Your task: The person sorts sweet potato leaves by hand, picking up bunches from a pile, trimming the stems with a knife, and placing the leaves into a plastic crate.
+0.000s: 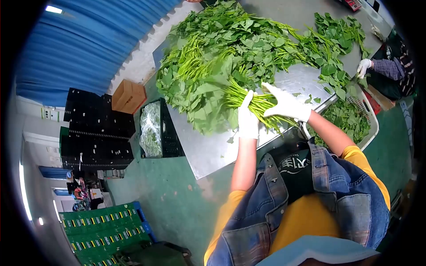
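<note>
The head-worn camera looks steeply down, rolled sideways, close above left hand, right hand, bunch of greens, steel table.

This is looking like a vegetable packing hall, because a heap of leafy greens is covering the steel table, black crates are standing stacked beside the table, and green crates are sitting farther from it.

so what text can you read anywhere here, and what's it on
Nothing reads well enough to quote.
White characters on the black apron: creased, unreadable.
Yellow-black labels on the green crates: too small.
Wall sign: blurred.
Gloved left hand and right hand on the bunch of greens: no print.
</note>
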Demonstrator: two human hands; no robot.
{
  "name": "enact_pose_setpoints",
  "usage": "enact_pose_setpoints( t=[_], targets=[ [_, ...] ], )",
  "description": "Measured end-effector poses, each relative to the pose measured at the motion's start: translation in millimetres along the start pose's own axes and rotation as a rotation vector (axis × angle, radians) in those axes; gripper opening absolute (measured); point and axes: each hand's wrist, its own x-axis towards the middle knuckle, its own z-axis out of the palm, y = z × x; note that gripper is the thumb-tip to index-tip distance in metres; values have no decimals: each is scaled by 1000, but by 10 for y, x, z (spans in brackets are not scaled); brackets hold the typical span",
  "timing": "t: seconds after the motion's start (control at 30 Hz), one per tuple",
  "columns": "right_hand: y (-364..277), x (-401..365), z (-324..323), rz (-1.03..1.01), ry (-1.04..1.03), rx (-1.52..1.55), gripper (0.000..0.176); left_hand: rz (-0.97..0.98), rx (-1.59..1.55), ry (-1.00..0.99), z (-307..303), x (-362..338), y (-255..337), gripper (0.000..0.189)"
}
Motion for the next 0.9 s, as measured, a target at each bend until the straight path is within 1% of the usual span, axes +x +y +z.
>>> enact_pose_setpoints(
  t=[0.07, 0.1, 0.13, 0.2, 0.23, 0.27, 0.3, 0.33, 0.37, 0.4, 0.43, 0.47, 0.5, 0.53, 0.57, 0.6, 0.63, 0.67, 0.7, 0.73, 0.8, 0.83, 0.87, 0.9],
  targets=[
    [15, -25, 207, -21, -71, 76, 98, 2, 9, 3, 89, -160, 62, 14],
    [14, -32, 287, -30, -122, 212, 95, -1, 24, 7, 131, -252, 95, 12],
    [14, -15, 317, -27, -131, 210, 95, -5, 39, 11, 147, -306, 111, 11],
    [22, 52, 360, -27, -249, 379, 100, -3, 71, 42, 87, -327, 99, 10],
    [24, 88, 375, -6, -343, 518, 97, 60, 117, 52, 55, -333, 90, 10],
    [23, 59, 415, -1, -344, 519, 97, 122, 164, 59, 22, -324, 81, 10],
    [12, 29, 433, -46, -304, 466, 94, 153, 173, 113, 0, -271, 67, 10],
    [-27, 9, 431, -93, -265, 410, 92, 152, 171, 109, -2, -221, 54, 10],
    [-113, -7, 414, -109, -239, 395, 90, 204, 170, 131, -9, -176, 34, 9],
    [-172, -15, 405, -107, -238, 393, 90, 254, 169, 155, -37, -147, 21, 8],
    [-223, -15, 397, -55, -210, 319, 88, 251, 232, 147, -118, -106, 23, 11],
    [-285, -6, 376, -3, -181, 246, 86, 248, 233, 145, -212, -61, 4, 11],
    [-381, 6, 320, 0, -176, 157, 67, 464, 610, 54, -288, -45, -16, 16],
    [-257, 46, 359, 3, -173, 159, 67, 675, 988, -45, -365, -38, -44, 21],
    [-35, 95, 439, 2, -173, 247, 57, 661, 1348, -51, -402, -74, 20, 31],
    [22, 107, 469, 0, -174, 335, 48, 655, 1350, -55, -461, -56, -30, 31],
    [68, 106, 486, -7, -157, 283, 41, 609, 1217, -45, -500, -8, -92, 27],
    [102, 116, 503, -6, -152, 281, 41, 563, 1083, -33, -429, -19, -87, 24],
    [160, 120, 540, -48, -86, 151, 41, 562, 1081, -35, -374, -47, -73, 24],
    [204, 120, 562, -89, -22, 21, 42, 525, 1021, -4, -320, -88, -68, 20],
    [171, 150, 512, -112, 11, 48, 40, 460, 902, 53, -114, -208, 63, 16],
    [209, 187, 504, -64, 21, 3, 39, 464, 901, 47, -221, -181, 116, 16],
    [277, 224, 498, -13, 36, -43, 39, 1003, 1711, -196, -454, -127, 164, 21],
    [477, 300, 535, -29, 50, -201, 38, 1572, 2486, -496, -693, -64, 197, 27]
  ],
)
